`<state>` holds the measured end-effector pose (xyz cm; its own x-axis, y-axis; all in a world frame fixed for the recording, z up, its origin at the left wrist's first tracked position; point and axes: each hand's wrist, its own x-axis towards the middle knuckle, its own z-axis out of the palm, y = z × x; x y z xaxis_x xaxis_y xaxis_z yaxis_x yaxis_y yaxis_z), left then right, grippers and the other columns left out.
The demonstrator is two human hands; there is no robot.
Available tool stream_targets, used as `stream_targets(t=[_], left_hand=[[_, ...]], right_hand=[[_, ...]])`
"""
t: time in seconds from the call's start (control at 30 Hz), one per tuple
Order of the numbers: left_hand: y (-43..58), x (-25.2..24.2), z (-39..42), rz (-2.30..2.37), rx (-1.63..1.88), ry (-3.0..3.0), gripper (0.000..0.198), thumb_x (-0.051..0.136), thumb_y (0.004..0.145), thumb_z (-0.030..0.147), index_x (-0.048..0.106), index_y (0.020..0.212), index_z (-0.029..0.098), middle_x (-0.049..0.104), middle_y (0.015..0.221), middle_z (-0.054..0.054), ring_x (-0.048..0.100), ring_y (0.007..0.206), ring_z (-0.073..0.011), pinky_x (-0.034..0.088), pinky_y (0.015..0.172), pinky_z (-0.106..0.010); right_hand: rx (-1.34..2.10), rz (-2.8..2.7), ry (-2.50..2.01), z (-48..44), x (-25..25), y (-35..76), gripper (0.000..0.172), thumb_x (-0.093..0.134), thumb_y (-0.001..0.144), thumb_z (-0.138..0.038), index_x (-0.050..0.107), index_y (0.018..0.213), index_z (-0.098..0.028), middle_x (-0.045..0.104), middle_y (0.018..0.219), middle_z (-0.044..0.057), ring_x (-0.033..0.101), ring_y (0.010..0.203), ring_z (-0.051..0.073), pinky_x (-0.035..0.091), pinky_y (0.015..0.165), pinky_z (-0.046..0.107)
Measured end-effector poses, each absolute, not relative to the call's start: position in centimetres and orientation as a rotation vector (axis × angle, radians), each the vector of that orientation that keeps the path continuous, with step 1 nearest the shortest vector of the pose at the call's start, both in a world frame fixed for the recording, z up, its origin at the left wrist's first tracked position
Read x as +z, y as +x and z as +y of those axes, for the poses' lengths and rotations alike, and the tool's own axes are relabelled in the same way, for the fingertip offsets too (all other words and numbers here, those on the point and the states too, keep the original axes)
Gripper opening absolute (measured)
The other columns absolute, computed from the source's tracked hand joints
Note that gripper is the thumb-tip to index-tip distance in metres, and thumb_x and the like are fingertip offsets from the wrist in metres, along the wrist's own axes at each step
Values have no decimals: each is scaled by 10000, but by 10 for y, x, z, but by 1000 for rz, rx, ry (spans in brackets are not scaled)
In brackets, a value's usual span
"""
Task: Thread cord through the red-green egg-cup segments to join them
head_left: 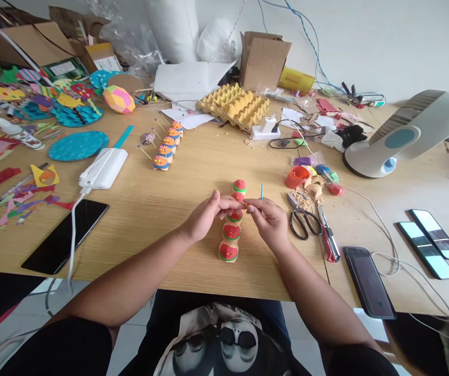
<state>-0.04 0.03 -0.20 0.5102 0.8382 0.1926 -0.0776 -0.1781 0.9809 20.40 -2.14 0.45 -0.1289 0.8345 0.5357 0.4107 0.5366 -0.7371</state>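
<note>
A row of egg-carton cups painted red with green rims (230,231) runs away from me, the nearer ones with small yellow and red faces. My left hand (205,214) is over the row, thumb raised and index finger stretched right. At that fingertip sits a tiny orange-yellow piece (245,205), touched by the fingertips of my right hand (269,222). From my right hand's pinch a thin blue stick (262,191) points up; its lower part is hidden. A second row of blue and orange cups (165,151) stands further back, with pins at its left.
Black-handled scissors (304,216), a red cutter knife (329,237) and an orange-red ring-shaped tub (298,176) lie to the right. Phones (369,282), a white fan (396,137), a power bank (104,168) with cable, and paper scraps surround the work area. Yellow egg trays (234,107) sit behind.
</note>
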Motion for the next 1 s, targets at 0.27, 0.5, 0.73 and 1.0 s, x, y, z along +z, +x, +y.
stream_targets(t=[0.27,0.5,0.73,1.0], left_hand=[[1,2,0,640,913,1442,890,10,1022,614,796,1063,198,735,939,-125,599,750,-196,457,606,-360],[1,11,-6,987,1327,1757,339,532,1014,432,775,974,198,720,929,-51,645,886,-166,505,762,-296],[4,10,-6,994,1349,1923,165,594,987,265,746,1021,211,711,932,-30,628,812,-122,500,712,-242],[3,7,-5,925,1309,2161,248,687,915,184,718,1154,240,712,1009,-36,661,946,-159,545,861,-302]], right_hand=[[713,-1646,-1055,-22,-1,203,194,709,905,-387,797,1021,-259,744,829,52,651,735,175,531,724,328],[1294,-1240,-1033,-18,-4,199,338,728,847,-543,720,814,-207,650,672,6,530,612,130,462,624,284],[1313,-1327,-1082,-17,0,202,527,573,915,-645,663,670,-186,534,559,-5,448,555,120,379,566,277],[1265,-1480,-1036,-18,6,203,394,700,861,-574,714,769,-192,676,703,14,571,651,133,467,636,269]])
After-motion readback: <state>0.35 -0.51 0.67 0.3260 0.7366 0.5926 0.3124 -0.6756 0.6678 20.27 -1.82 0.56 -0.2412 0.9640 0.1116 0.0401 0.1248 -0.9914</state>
